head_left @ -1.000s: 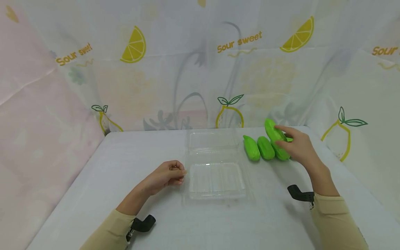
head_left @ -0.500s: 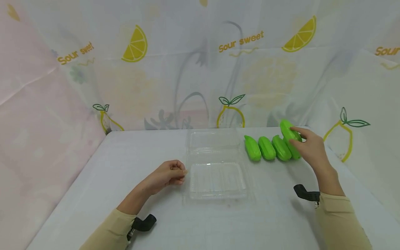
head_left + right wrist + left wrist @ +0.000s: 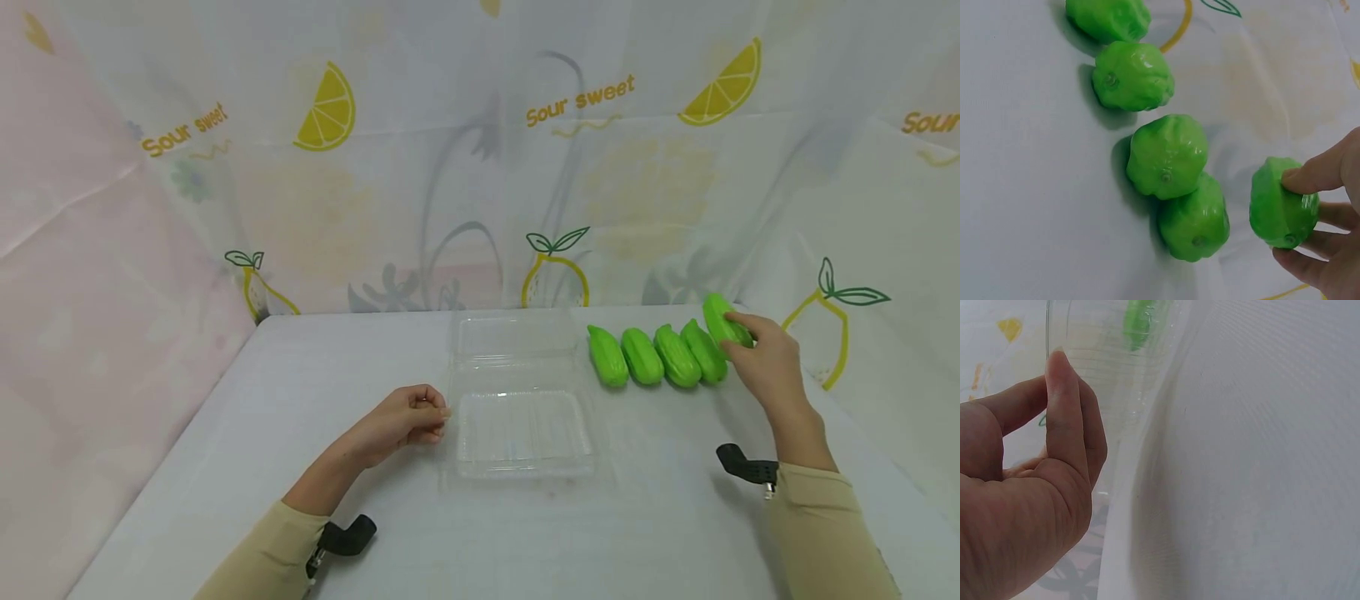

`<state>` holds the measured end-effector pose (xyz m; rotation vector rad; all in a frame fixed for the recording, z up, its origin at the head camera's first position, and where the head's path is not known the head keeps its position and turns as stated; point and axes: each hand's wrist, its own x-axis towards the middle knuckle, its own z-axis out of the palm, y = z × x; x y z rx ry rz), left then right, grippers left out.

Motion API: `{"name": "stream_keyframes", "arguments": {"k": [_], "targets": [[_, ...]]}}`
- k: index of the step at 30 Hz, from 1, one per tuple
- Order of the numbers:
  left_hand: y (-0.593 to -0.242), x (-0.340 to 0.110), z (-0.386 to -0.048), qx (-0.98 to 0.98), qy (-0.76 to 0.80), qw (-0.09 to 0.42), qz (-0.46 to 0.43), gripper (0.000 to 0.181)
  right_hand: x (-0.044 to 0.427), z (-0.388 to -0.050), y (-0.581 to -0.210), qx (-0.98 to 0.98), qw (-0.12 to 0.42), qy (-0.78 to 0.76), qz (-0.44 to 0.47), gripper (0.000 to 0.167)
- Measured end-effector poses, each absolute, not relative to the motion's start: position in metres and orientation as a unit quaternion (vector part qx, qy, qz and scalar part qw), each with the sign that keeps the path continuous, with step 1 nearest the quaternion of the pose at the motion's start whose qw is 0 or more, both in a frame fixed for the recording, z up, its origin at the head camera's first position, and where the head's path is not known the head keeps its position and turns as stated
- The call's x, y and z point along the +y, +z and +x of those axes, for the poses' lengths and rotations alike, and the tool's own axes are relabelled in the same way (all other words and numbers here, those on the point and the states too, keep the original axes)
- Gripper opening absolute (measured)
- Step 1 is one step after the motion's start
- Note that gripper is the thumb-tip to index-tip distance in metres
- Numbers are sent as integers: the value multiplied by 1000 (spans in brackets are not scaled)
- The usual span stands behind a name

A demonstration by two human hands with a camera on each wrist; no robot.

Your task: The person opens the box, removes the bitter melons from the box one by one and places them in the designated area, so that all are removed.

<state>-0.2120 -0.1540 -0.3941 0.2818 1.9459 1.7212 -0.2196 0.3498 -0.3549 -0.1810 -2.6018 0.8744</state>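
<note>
In the head view my right hand (image 3: 768, 362) holds a ribbed green gourd (image 3: 722, 319), tilted, at the right end of a row. The right wrist view shows thumb and fingers round this held gourd (image 3: 1275, 203), apart from the others. Several similar gourds lie side by side on the table, among them one at the row's left end (image 3: 607, 357) and one nearest my hand (image 3: 703, 352). My left hand (image 3: 401, 425) pinches the left rim of a clear plastic clamshell box (image 3: 525, 433), whose lid (image 3: 513, 337) lies folded back. The left wrist view shows fingertips at that clear edge.
A white cloth (image 3: 517, 542) covers the table. Behind it hangs a curtain (image 3: 420, 192) printed with lemons, and more patterned cloth (image 3: 97, 333) bounds the left side. Black wrist mounts (image 3: 348, 535) stick out from both sleeves.
My right hand has moved rightward with the held gourd, from above the row's middle to beyond its right end, uncovering the gourds beneath. The left hand and box have stayed in place.
</note>
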Motion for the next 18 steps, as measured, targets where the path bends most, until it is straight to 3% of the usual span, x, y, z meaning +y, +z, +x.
{"name": "stream_keyframes", "arguments": {"k": [18], "targets": [[-394, -153, -212, 722, 633, 259, 101, 17, 369, -225, -375, -940, 164, 287, -90, 48]]}}
